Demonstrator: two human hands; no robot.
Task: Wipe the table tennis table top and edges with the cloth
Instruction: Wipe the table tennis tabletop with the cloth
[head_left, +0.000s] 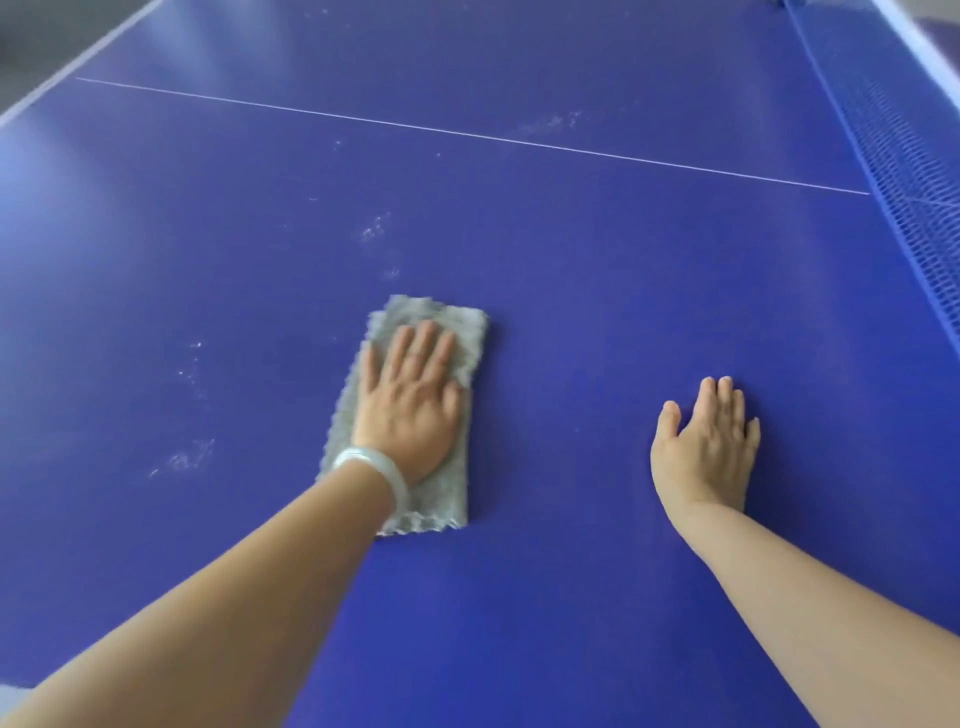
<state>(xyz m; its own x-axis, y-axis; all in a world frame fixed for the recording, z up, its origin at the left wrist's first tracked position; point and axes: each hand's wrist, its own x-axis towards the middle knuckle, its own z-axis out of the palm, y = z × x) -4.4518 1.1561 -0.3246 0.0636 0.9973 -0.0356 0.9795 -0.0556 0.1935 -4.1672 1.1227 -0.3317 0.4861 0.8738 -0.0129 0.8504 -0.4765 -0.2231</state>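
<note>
Fingers of left hand (410, 400) lie straight, pressing cloth (457, 332) flat for wiping; right hand (706, 447), fingers together, steadies on table top (571, 249).

Dim grey floor (31, 36), upper left.

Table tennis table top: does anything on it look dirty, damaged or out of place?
Yes. Whitish dusty smudges mark the blue table top left of and beyond the grey cloth under the left hand, so those patches look unwiped. No damage shows.
</note>
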